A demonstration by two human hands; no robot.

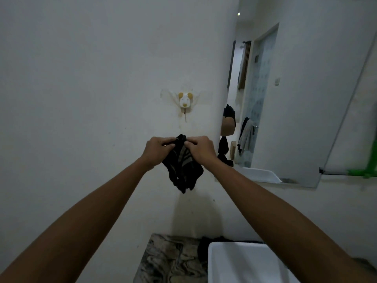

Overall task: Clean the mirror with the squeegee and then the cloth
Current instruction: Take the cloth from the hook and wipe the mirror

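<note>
Both hands hold a black cloth (183, 170) with grey stripes up in front of the white wall. My left hand (158, 151) grips its top left and my right hand (201, 149) grips its top right; the rest hangs down crumpled. The mirror (295, 99) covers the wall to the right and reflects a doorway and hanging towels. A green object (369, 160), possibly the squeegee, shows blurred at the far right edge beside the mirror's lower corner.
A dog-shaped wall hook (185, 100) is fixed to the wall just above the cloth. Below are a marbled counter (169, 260), a white basin (244, 264) and another dark cloth (204, 250) lying beside the basin.
</note>
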